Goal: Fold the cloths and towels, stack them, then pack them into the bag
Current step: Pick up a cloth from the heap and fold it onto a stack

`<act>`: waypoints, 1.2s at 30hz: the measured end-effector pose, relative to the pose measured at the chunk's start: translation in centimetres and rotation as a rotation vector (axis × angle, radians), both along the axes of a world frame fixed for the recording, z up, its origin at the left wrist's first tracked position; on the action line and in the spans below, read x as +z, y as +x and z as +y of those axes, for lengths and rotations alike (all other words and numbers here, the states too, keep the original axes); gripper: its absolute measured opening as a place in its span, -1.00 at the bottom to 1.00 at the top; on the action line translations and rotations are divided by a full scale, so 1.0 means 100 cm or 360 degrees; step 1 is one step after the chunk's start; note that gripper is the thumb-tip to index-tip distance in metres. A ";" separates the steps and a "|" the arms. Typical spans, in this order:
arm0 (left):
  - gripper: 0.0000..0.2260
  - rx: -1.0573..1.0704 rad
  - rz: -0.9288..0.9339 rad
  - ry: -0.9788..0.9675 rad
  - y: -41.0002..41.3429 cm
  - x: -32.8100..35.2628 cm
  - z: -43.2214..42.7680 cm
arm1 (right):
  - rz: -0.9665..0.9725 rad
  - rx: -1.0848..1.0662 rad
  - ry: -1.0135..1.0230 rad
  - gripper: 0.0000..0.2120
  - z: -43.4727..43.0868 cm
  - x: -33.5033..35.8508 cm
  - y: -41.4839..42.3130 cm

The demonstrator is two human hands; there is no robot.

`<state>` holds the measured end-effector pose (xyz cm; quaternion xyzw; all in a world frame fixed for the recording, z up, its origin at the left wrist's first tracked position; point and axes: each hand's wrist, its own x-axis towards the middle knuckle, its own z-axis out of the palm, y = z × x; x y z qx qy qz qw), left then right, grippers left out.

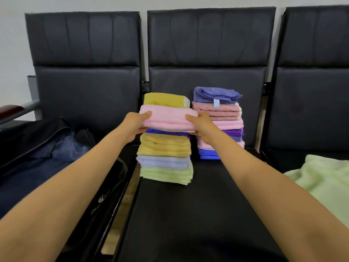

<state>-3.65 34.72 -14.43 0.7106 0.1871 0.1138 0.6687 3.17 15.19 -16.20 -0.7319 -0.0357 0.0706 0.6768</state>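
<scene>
The folded pink towel [168, 118] is soft, light terry, thick enough to keep its shape but likely to sag or unfold if taken by one edge, so it is best held at both short ends with fingers under and thumbs over. That is the grip here: the left hand [136, 125] clasps its left end and the right hand [202, 125] its right end, thumbs on top. The towel sits at the top of the left stack [166, 159] on the middle seat [198, 205], above purple, yellow, pale blue and pale green folds. A yellow cloth [164, 99] shows just beyond it; whether it rests on the pink one I cannot tell. The right stack [219, 125] stands just beside it, the open dark bag [37, 163] lies to the left, and an unfolded light green towel [324, 182] lies near right.
</scene>
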 end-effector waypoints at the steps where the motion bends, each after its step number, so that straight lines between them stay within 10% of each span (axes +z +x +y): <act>1: -0.64 0.0032 0.0010 -0.0007 0.006 -0.003 0.006 | -0.0046 -0.0033 -0.0058 -0.42 0.009 -0.002 0.003; 15: -0.56 0.0043 0.0262 -0.0058 0.009 -0.072 0.030 | 0.0069 -0.0141 -0.0548 -0.33 0.027 -0.060 0.001; 24: -0.46 0.0131 0.0062 0.0107 0.001 -0.060 0.027 | -0.0342 -0.0012 -0.0653 -0.75 0.018 -0.048 -0.017; 36: -0.85 0.0031 -0.0164 0.0108 -0.045 -0.038 -0.063 | -0.0300 -0.0090 -0.0399 -0.83 -0.062 -0.028 -0.064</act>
